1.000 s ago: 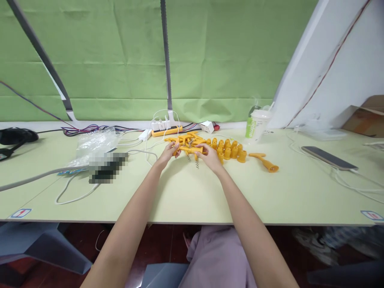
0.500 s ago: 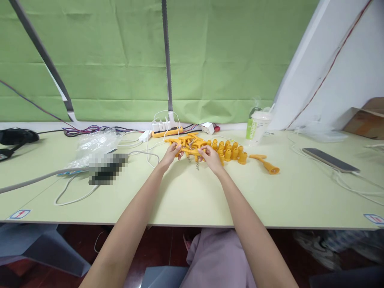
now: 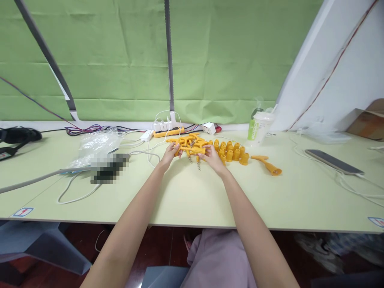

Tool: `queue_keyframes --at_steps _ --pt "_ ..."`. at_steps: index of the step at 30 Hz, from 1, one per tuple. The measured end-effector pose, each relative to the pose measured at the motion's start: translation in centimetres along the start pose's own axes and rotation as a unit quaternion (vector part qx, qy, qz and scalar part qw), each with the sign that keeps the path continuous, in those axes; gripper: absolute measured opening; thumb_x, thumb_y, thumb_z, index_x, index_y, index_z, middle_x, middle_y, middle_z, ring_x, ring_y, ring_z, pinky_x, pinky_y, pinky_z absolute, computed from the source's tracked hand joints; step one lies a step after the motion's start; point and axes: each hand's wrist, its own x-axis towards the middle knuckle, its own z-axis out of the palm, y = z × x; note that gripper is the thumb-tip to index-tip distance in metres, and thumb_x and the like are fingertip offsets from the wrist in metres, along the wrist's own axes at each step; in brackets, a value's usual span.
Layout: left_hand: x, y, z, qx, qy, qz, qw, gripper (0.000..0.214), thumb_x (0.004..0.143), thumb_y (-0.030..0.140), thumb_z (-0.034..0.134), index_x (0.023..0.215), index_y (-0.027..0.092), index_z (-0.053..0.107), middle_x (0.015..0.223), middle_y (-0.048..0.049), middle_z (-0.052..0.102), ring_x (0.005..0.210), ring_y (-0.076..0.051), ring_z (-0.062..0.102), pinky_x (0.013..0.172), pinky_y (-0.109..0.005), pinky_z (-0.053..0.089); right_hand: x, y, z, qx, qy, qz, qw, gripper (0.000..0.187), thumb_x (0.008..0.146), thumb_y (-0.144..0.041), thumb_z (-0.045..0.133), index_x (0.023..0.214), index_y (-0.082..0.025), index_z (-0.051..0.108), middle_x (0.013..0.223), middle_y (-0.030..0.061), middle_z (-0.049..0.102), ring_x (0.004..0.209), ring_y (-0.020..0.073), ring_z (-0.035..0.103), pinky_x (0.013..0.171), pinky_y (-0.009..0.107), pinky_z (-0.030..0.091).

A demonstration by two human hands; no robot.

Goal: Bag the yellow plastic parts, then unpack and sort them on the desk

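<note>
Both of my hands reach to a heap of orange T-shaped corkscrew handles [image 3: 187,142] in the middle of the pale green table [image 3: 192,192]. My left hand [image 3: 170,155] pinches the left end of one orange corkscrew [image 3: 192,151]. My right hand [image 3: 211,157] grips its right end. Metal screws hang below the handles. Just right of my right hand stands a cluster of small orange caps [image 3: 231,152]. One assembled orange corkscrew with its cap [image 3: 268,165] lies alone further right.
An orange power strip [image 3: 166,131] with white chargers and cables lies behind the heap. A plastic cup [image 3: 258,127] stands at the back right, a phone [image 3: 334,161] on a cable at the right. A clear plastic bag [image 3: 94,145] and white cable lie at the left.
The view has shifted slightly. My hands stay on the same corkscrew at the heap, with fingers shifting a little along its handle.
</note>
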Motion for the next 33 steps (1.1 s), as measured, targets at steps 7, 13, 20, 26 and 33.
queue_keyframes --at_steps 7,13,20,26,33 --pt "-0.3 0.5 0.3 0.015 0.005 0.002 1.000 0.029 0.082 0.042 0.060 0.079 0.018 0.044 0.062 0.0030 0.055 0.050 -0.007 0.049 0.059 -0.024 0.043 0.0 -0.3 -0.3 -0.060 0.029 0.035 0.997 0.041 0.067 -0.047 0.068 0.090 -0.024 0.044 0.097 0.0045 0.063 0.072 0.0169 0.065 0.067 0.032 0.050" --pt "-0.3 0.9 0.6 0.025 0.004 0.012 1.000 0.030 0.083 0.043 0.059 0.077 0.018 0.042 0.062 0.0034 0.055 0.049 -0.007 0.049 0.058 -0.024 0.043 -0.3 -0.5 -0.3 -0.124 0.049 0.015 0.991 0.040 0.072 -0.057 0.059 0.094 -0.024 0.048 0.077 -0.0002 0.061 0.053 0.0130 0.057 0.048 0.026 0.042" --pt "0.0 0.6 0.2 0.020 0.028 0.018 0.999 0.030 0.083 0.044 0.059 0.080 0.018 0.045 0.061 0.0035 0.055 0.048 -0.007 0.049 0.055 -0.023 0.043 -0.5 -1.3 -0.3 -0.074 -0.013 0.020 0.997 0.048 0.070 -0.050 0.065 0.107 -0.025 0.048 0.084 0.0029 0.065 0.059 0.0168 0.064 0.052 0.029 0.049" --pt "0.2 0.5 -0.1 0.018 0.021 0.025 0.999 0.031 0.081 0.045 0.060 0.080 0.018 0.046 0.062 0.0030 0.056 0.049 -0.007 0.050 0.055 -0.023 0.043 -0.4 -0.9 -0.7 -0.107 -0.005 0.029 0.994 0.047 0.072 -0.052 0.063 0.105 -0.020 0.054 0.085 0.0063 0.069 0.064 0.0169 0.065 0.065 0.033 0.052" --pt "0.1 0.6 0.3 0.015 0.013 0.025 0.999 0.032 0.080 0.045 0.062 0.080 0.018 0.046 0.061 0.0028 0.057 0.048 -0.007 0.049 0.056 -0.023 0.043 -0.9 -1.3 -1.0 -0.206 0.020 0.029 0.978 0.058 0.085 -0.066 0.033 0.091 -0.016 0.064 0.080 0.0110 0.068 0.052 0.0164 0.059 0.053 0.033 0.049"
